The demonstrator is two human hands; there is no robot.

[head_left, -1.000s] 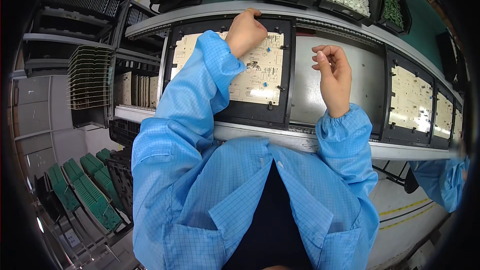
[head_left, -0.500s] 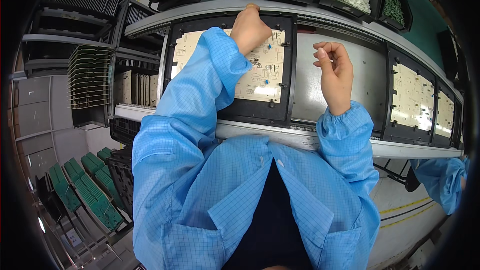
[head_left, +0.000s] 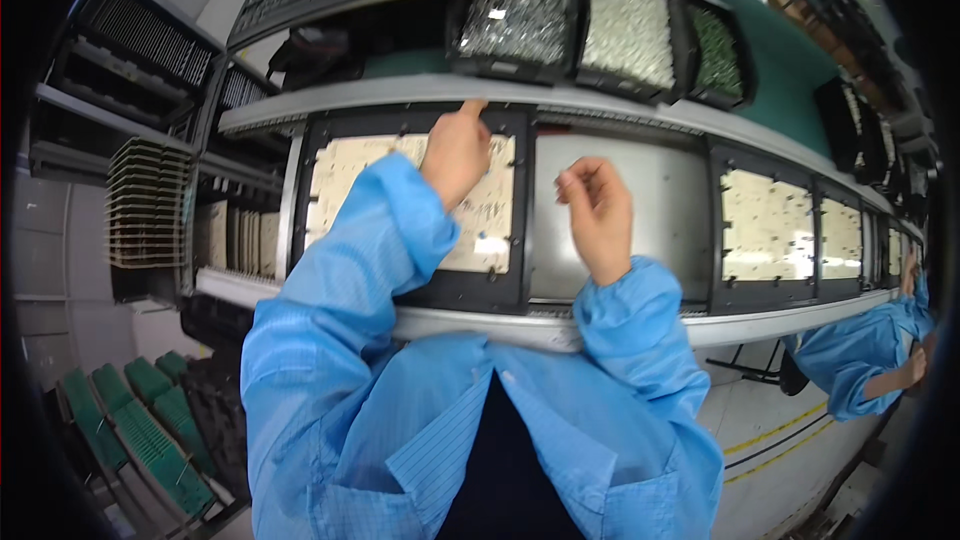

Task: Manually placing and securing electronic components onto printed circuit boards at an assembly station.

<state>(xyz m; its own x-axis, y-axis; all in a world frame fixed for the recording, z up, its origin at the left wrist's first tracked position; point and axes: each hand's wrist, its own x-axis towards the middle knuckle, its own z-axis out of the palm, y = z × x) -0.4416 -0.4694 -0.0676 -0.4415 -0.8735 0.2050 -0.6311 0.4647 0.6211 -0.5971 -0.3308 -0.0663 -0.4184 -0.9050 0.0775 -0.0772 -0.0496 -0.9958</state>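
My left hand (head_left: 458, 153) is over the far right part of a cream circuit board (head_left: 350, 162), which lies in a black frame (head_left: 518, 240) on the rails. One finger reaches the far rail; the other fingers curl underneath, their tips hidden. The left sleeve covers part of the board. To the right, my right hand (head_left: 598, 220) hovers above a bare grey metal plate (head_left: 660, 195) between two frames. Its thumb and forefinger are pinched together, with perhaps something tiny at the tips, too small to name.
Beyond the far rail (head_left: 400, 88) stand black bins of clear or silvery parts (head_left: 515, 15), white parts (head_left: 628, 30) and green parts (head_left: 716, 58). More framed boards (head_left: 768, 225) line the right side. At left is a rack of boards (head_left: 150, 205). A co-worker's blue sleeve (head_left: 850, 355) shows far right.
The whole view has shifted, with things now lower and further left in it and more of the bins showing. My left hand stays over the board, my right hand over the plate.
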